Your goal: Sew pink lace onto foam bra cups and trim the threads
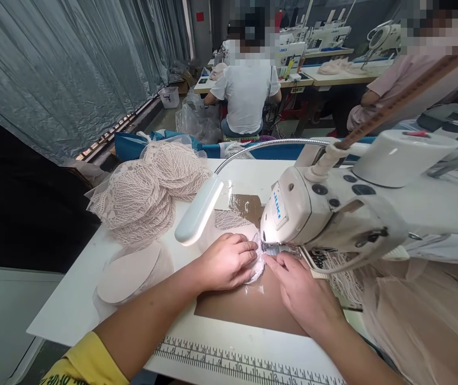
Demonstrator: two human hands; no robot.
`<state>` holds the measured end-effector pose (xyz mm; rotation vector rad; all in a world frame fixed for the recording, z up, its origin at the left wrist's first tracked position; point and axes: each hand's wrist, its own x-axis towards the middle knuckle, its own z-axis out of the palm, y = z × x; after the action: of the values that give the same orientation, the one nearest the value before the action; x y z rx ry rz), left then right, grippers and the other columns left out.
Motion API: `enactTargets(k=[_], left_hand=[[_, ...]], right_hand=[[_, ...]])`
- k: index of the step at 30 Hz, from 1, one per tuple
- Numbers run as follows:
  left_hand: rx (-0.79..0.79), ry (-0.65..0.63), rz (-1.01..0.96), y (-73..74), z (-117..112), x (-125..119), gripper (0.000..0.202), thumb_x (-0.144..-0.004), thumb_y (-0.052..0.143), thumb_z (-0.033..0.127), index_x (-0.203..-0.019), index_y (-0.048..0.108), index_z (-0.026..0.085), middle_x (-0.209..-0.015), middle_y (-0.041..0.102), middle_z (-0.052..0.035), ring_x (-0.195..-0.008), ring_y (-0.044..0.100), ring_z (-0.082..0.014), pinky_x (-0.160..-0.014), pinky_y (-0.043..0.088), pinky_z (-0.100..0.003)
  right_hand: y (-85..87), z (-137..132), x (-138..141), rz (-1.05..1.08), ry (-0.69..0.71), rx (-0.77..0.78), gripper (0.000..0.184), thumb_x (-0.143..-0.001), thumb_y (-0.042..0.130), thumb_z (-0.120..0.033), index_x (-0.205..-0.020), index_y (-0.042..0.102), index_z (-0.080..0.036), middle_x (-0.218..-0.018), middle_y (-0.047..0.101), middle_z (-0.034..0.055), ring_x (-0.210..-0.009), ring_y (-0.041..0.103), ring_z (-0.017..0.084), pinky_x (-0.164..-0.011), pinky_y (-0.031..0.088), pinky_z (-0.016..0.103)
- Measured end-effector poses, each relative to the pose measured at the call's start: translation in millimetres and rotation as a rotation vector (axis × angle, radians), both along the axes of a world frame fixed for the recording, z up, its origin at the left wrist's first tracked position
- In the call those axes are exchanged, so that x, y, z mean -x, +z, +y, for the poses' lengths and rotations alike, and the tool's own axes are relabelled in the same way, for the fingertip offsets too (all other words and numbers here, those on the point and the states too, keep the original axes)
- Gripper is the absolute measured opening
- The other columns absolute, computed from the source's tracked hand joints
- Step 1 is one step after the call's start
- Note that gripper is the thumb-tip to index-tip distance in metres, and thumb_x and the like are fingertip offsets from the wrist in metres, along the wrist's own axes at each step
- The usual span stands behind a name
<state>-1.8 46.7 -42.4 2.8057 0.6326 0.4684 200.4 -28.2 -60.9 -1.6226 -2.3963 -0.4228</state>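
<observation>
Left hand (229, 262) lies palm-down, fingers flat on the lace piece (257, 270) — pressing it, not gripping. Right hand (299, 291) is angled in from the right, fingers stretched out flat, tips touching the lace beneath the sewing machine (333, 214) — at the needle.

Left hand (229, 262) and right hand (299, 291) flat on lace piece (257, 267) beneath sewing machine (333, 214).

Grey plastic sheeting (72, 64) lines the left wall, with pale worktables (341, 79) beyond.
</observation>
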Motion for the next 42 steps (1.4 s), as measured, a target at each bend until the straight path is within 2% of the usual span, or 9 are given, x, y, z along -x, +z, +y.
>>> enactTargets(k=[6,12,18,22,25,30,33,38,42], left_hand=[[0.05,0.028,-0.069,-2.2,-1,0,0.021,-0.089,0.051,0.029,-0.094,0.064,0.015,-0.107,0.066,-0.0097,-0.104,0.054,-0.0239,-0.092,0.043,-0.039],[0.004,0.061,-0.03,-3.3,-2,-3,0.023,-0.092,0.046,0.024,-0.078,0.062,0.013,-0.082,0.061,-0.0081,-0.085,0.053,-0.0185,-0.08,0.043,-0.032],[-0.106,0.039,0.036,-2.8,-5,-5,0.019,-0.092,0.049,0.023,-0.091,0.068,0.018,-0.073,0.058,-0.0038,-0.076,0.046,-0.0166,-0.078,0.039,-0.031],[-0.117,0.047,0.041,-1.7,-7,-6,0.023,-0.093,0.047,0.025,-0.095,0.069,0.017,-0.07,0.056,-0.0039,-0.073,0.045,-0.0164,-0.077,0.038,-0.031],[-0.122,0.038,0.043,-2.2,-9,-6,0.024,-0.094,0.046,0.027,-0.098,0.068,0.017,-0.078,0.06,-0.0057,-0.078,0.048,-0.0171,-0.08,0.038,-0.032],[-0.228,-0.045,0.069,-7.3,-9,-7,0.026,-0.097,0.042,0.025,-0.105,0.065,0.016,-0.111,0.064,-0.0087,-0.089,0.052,-0.0171,-0.082,0.039,-0.033],[-0.278,-0.07,0.095,-9.3,-10,-7,0.027,-0.099,0.039,0.024,-0.102,0.065,0.015,-0.112,0.065,-0.0077,-0.09,0.053,-0.0166,-0.081,0.039,-0.034],[-0.268,-0.008,0.098,-7.8,-14,-7,0.026,-0.098,0.04,0.025,-0.1,0.064,0.016,-0.106,0.067,-0.0044,-0.092,0.054,-0.0168,-0.082,0.039,-0.033],[-0.213,0.027,0.08,-5.4,-15,-10,0.027,-0.098,0.041,0.028,-0.101,0.065,0.017,-0.106,0.068,-0.0039,-0.088,0.054,-0.0166,-0.08,0.04,-0.032]], right_hand=[[-7.0,0,-5,0.089,-0.012,0.001,0.047,-0.081,0.044,-0.002,-0.118,0.066,-0.022,-0.102,0.07,0.0075,-0.081,0.062,0.02,-0.076,0.047,0.033],[-8.8,-4,-10,0.131,-0.018,-0.003,0.045,-0.082,0.046,-0.005,-0.119,0.067,-0.021,-0.114,0.068,0.009,-0.087,0.064,0.024,-0.079,0.049,0.037],[-8.7,-4,-9,0.135,-0.028,-0.018,0.044,-0.083,0.047,-0.006,-0.118,0.067,-0.023,-0.11,0.07,0.0081,-0.095,0.064,0.027,-0.084,0.049,0.038],[-10.1,-4,-10,0.138,-0.02,-0.025,0.041,-0.084,0.046,-0.008,-0.116,0.068,-0.022,-0.105,0.071,0.009,-0.091,0.065,0.026,-0.082,0.05,0.038],[-10.6,-4,-10,0.149,-0.022,-0.023,0.041,-0.085,0.044,-0.009,-0.115,0.068,-0.021,-0.104,0.071,0.0085,-0.09,0.065,0.025,-0.081,0.05,0.038],[-7.7,-2,-7,0.209,0.018,-0.013,0.039,-0.088,0.041,-0.011,-0.116,0.067,-0.018,-0.108,0.069,0.0096,-0.088,0.063,0.023,-0.078,0.049,0.036],[-3.5,-1,-4,0.239,0.086,0.008,0.039,-0.086,0.041,-0.009,-0.114,0.067,-0.017,-0.103,0.07,0.0063,-0.087,0.061,0.022,-0.075,0.047,0.032],[2.3,-2,-1,0.187,0.106,0.036,0.039,-0.081,0.043,-0.004,-0.106,0.069,-0.019,-0.09,0.07,0.0028,-0.077,0.058,0.02,-0.064,0.042,0.03],[1.6,-1,-2,0.184,0.088,0.038,0.04,-0.081,0.044,-0.003,-0.107,0.069,-0.019,-0.089,0.069,0.003,-0.077,0.057,0.019,-0.068,0.041,0.031]])
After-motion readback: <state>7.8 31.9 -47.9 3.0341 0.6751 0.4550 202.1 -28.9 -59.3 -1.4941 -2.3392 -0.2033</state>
